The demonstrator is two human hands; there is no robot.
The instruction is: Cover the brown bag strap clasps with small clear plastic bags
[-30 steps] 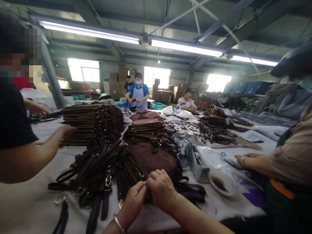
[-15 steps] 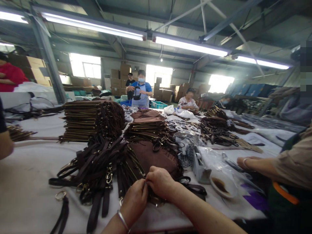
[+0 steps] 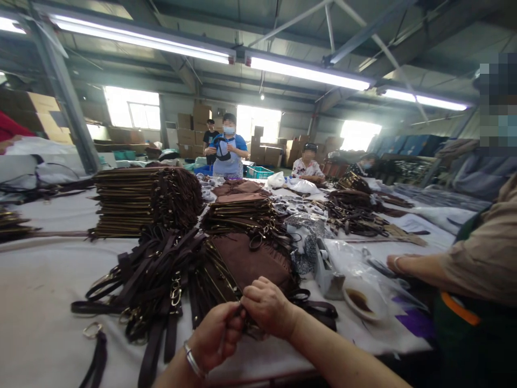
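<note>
The bare left hand (image 3: 218, 334), a silver metal bangle (image 3: 193, 360) at its wrist, and the bare right hand (image 3: 269, 310) meet above the near side of the white cloth-covered desk (image 3: 52, 280). Both grips are closed on a small dark piece (image 3: 241, 306), pinched between the fingertips; the fingers hide its shape and material. Holding it from both sides probably lets one hand steady it while the other works fine detail.

Just beyond, a flat brown leather-like bag (image 3: 250, 261) with a fringed right edge lies within easy reach. To its left, long dark brown straps (image 3: 155, 285) with gold-coloured metal clasps (image 3: 175, 289) lie in a loose heap, perhaps so that single ones pull free. Farther left, a tall stack of brown bags (image 3: 125, 202) with gold-coloured edges seems squared up to save room. On the right, a grey boxy tape dispenser (image 3: 328, 272) and a shallow white dish (image 3: 375, 317) of brown liquid stand clear of the hands, likely to prevent knocks.
</note>
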